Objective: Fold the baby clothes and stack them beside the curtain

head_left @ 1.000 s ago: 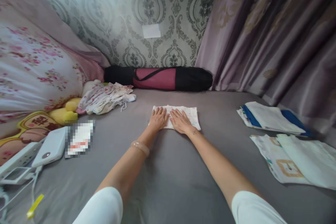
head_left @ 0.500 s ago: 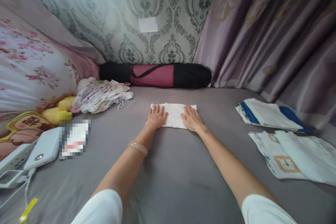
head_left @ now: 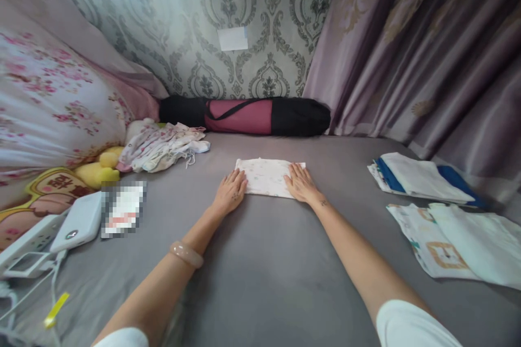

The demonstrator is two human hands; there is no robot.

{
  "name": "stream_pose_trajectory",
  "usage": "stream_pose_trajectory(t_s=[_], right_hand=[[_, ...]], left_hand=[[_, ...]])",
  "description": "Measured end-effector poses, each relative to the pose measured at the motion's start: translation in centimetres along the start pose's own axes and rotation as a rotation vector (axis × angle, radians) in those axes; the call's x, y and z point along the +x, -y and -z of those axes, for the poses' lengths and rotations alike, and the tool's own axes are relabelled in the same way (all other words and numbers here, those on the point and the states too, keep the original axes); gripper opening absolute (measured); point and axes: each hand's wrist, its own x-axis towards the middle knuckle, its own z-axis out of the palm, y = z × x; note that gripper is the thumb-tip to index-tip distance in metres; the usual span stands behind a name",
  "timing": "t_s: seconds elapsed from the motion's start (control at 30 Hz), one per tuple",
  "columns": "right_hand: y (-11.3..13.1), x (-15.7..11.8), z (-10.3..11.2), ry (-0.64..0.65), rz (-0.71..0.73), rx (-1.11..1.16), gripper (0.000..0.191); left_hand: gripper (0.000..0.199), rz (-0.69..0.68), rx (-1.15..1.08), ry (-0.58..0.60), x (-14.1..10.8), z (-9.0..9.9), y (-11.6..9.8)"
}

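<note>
A white folded cloth (head_left: pixel 266 178) with a faint print lies flat on the grey bed sheet (head_left: pixel 280 260), straight ahead of me. My left hand (head_left: pixel 231 191) rests at its left edge, fingers extended and touching or just beside the fabric. On the cloth's right end my right hand (head_left: pixel 302 183) lies flat with the fingers spread. Neither hand grips anything. Around my left wrist is a pale bangle (head_left: pixel 186 255).
Folded clothes form two stacks at the right, a blue and white one (head_left: pixel 427 178) and a lion-print one (head_left: pixel 448 255). Crumpled clothes (head_left: pixel 163 146) lie left. A long black and maroon bag (head_left: pixel 240 116) lines the wall. A white power bank (head_left: pixel 79 222) and power strip (head_left: pixel 32 238) sit near left.
My left hand has slid off the top of the cloth, left and toward me, to its edge. My right hand stays on the right end. The view has shifted slightly.
</note>
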Motion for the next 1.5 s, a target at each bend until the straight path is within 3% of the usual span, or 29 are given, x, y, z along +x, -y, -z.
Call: stream_pose_trajectory(t_s=[0.1, 0.23, 0.3, 0.37, 0.47, 0.57, 0.7, 0.93, 1.13, 1.33, 1.5], right_hand=[[-0.6, 0.1, -0.5, 0.011, -0.001, -0.002, 0.064], [-0.6, 0.4, 0.0, 0.050, -0.010, -0.010, 0.065], [0.4, 0.8, 0.6, 0.024, -0.035, -0.027, 0.063], [2.2, 1.3, 1.1, -0.085, -0.023, -0.035, 0.060], [5.4, 2.0, 1.1, -0.177, 0.091, 0.004, 0.060], [7.2, 2.5, -0.1, -0.090, 0.114, 0.028, 0.062], [7.1, 2.8, -1.5, -0.006, 0.055, 0.022, 0.064], [6.7, 2.9, -1.2, 0.016, 0.050, 0.002, 0.064], [10.2, 3.6, -0.7, -0.105, 0.084, 0.031, 0.060], [12.1, 3.6, -2.4, -0.035, 0.111, 0.064, 0.061], [12.0, 4.0, -1.8, 0.003, 0.103, 0.073, 0.060]], left_hand=[[0.054, -0.004, -0.002, 0.004, -0.9, -0.2, 1.0], [0.054, -0.013, -0.038, -0.024, -1.1, -0.2, 0.9], [0.054, -0.001, -0.053, -0.060, -1.2, -0.2, 0.7], [0.054, 0.003, -0.059, -0.103, -1.3, -0.3, 0.6], [0.053, -0.025, -0.055, -0.158, -1.5, -0.4, 0.8], [0.051, -0.022, -0.062, -0.184, -1.7, -0.5, 1.1], [0.048, -0.009, -0.091, -0.195, -1.5, -0.6, 1.4], [0.044, 0.008, -0.170, -0.258, -1.2, -1.1, 1.8], [0.040, -0.007, -0.221, -0.281, -1.1, -1.1, 2.0], [0.038, -0.049, -0.274, -0.318, -0.9, -1.5, 2.6], [0.037, -0.023, -0.328, -0.327, -1.0, -1.6, 2.6]])
